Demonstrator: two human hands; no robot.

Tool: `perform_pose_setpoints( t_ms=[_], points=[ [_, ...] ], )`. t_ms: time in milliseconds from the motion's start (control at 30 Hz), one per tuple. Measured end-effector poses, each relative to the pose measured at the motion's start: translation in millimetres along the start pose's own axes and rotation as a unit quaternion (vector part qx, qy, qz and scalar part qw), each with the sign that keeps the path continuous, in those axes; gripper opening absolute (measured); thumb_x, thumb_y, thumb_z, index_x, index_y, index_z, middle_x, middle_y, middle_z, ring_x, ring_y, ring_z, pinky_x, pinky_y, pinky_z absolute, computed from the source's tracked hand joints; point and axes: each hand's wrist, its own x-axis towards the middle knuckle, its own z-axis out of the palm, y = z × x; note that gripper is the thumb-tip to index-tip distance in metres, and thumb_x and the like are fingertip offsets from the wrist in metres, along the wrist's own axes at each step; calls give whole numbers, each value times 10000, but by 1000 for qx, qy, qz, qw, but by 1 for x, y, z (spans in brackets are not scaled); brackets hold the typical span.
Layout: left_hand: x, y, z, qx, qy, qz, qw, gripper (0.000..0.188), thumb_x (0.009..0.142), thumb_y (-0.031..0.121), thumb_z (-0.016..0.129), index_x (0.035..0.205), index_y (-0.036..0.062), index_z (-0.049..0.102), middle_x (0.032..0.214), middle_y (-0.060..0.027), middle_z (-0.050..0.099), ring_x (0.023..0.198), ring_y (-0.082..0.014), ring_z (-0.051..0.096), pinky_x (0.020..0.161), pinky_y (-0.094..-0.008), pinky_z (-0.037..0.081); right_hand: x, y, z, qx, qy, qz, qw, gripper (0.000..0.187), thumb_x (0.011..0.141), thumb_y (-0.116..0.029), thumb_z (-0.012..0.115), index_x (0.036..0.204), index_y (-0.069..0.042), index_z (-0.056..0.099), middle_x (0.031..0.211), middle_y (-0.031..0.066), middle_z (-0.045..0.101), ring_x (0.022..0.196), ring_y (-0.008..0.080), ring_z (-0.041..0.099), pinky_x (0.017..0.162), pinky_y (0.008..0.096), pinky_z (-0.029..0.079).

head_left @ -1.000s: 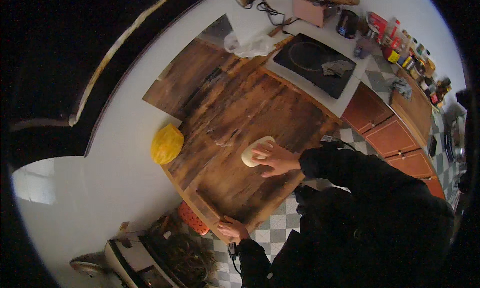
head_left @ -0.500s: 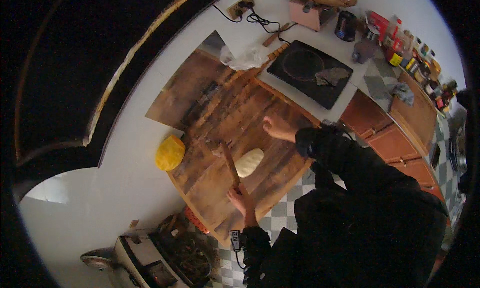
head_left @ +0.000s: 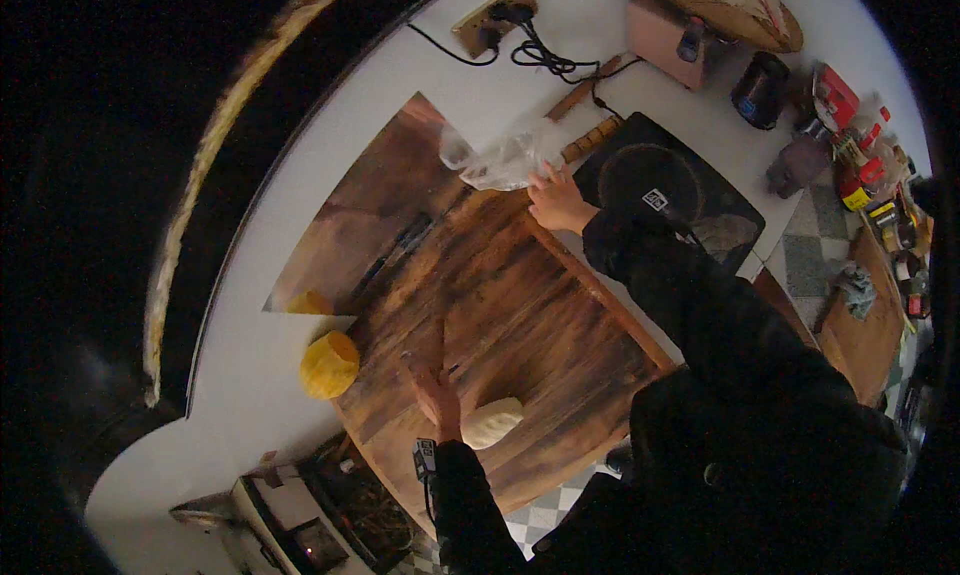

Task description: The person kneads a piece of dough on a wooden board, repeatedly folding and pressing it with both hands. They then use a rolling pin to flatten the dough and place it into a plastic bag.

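Observation:
My left hand (head_left: 436,400) is over the wooden table (head_left: 560,335), its fingers closed round a long, narrow brown tool (head_left: 432,337). The tool blends into the wood, so its exact kind is unclear. Just right of that hand lies a pale, oval piece of dough (head_left: 493,423) with a ridged top. My right hand (head_left: 562,201) reaches to the table's far right edge, fingers apart. Its fingertips meet the edge of a crumpled clear plastic bag (head_left: 512,158); whether they press on it I cannot tell.
A black induction cooktop (head_left: 665,190) lies beside my right forearm, with a ridged wooden rod (head_left: 592,140) behind it. A round yellow object (head_left: 330,365) sits at the table's left edge. Bottles (head_left: 868,170), a dark cup (head_left: 760,90) and a pink box (head_left: 668,40) line the counter.
My right hand has moved away from me to the plastic bag, its fist now opened. My left hand has moved away from me, along the left side of the dough, with the tool. The view has shifted.

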Motion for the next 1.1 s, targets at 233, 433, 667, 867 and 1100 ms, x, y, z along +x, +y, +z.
perform_pose_setpoints(
  t_ms=[233, 433, 667, 867, 1100],
  points=[
    [52, 32, 5, -74, 9, -60, 995, 457, 931, 382, 573, 1195, 8, 576, 1113, -170, 604, 968, -325, 589, 838, -420, 459, -69, -49, -71, 122, 171, -180, 961, 394, 920, -224, 497, 1234, 8, 545, 1361, 145, 440, 1261, 387, 394, 1042, 537, 304],
    [10, 105, -80, -788, -178, -296, 509, 602, 924, 528, 504, 1277, 41, 526, 1183, -98, 590, 1065, -248, 556, 835, -407, 476, -184, -107, -91, 201, 5, -336, 920, 405, 854, -139, 590, 1229, 7, 550, 1397, 120, 399, 1309, 342, 366, 1096, 516, 279],
    [-64, 93, -90, -569, -182, -268, 756, 462, 836, 204, 693, 1237, 26, 546, 1085, -62, 639, 981, -198, 608, 884, -358, 474, -229, -124, -107, 201, -118, -382, 894, 433, 909, -216, 594, 1291, -34, 501, 1353, 107, 453, 1292, 278, 406, 1074, 444, 333],
    [-145, 107, -128, -585, -128, -170, 783, 329, 839, 90, 637, 1157, 15, 597, 995, -27, 648, 940, -122, 587, 800, -274, 468, -241, -183, -115, 765, -219, 222, 564, 356, 963, -300, 550, 1201, -37, 569, 1187, 87, 574, 1102, 168, 552, 958, 375, 444],
    [-223, 39, -173, -928, -67, -54, 362, 325, 893, 147, 512, 1192, 32, 569, 1233, -130, 585, 1134, -287, 551, 963, -432, 445, -258, -255, -96, 865, -296, 268, 302, 377, 974, -344, 459, 1191, -57, 573, 1157, 99, 620, 1067, 226, 593, 912, 404, 505]
  ],
)
